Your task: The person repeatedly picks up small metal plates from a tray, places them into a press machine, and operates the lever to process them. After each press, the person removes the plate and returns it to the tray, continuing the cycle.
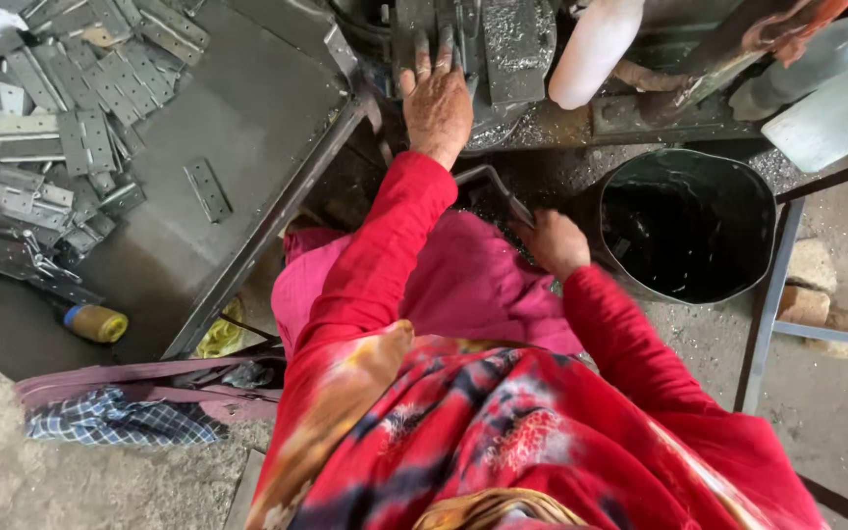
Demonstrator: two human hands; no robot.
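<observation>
Left hand (436, 96) is laid flat, fingers spread, on the machine bed (503, 44) at the top centre, fingertips touching the grey metal pieces there; nothing is gripped. Right hand (554, 242) is closed around the lower end of a bent metal lever (488, 185), which runs up and left from the fist toward the machine. Both arms are in red sleeves; a pink cloth (463, 285) is spread over the lap below the lever. A pile of flat perforated metal hinges (46, 118) is heaped on the left half of the steel counter (247, 118), reaching its top left corner; a single hinge (208, 189) lies apart from the pile, near the counter's middle, well clear of the left hand. A black bucket (689, 224) stands on the floor just right of the right hand, dark inside. A white cylinder (593, 49) leans over the machine at the top, right of the left hand. A yellow-capped spool (96, 322) lies at the counter's lower left edge
</observation>
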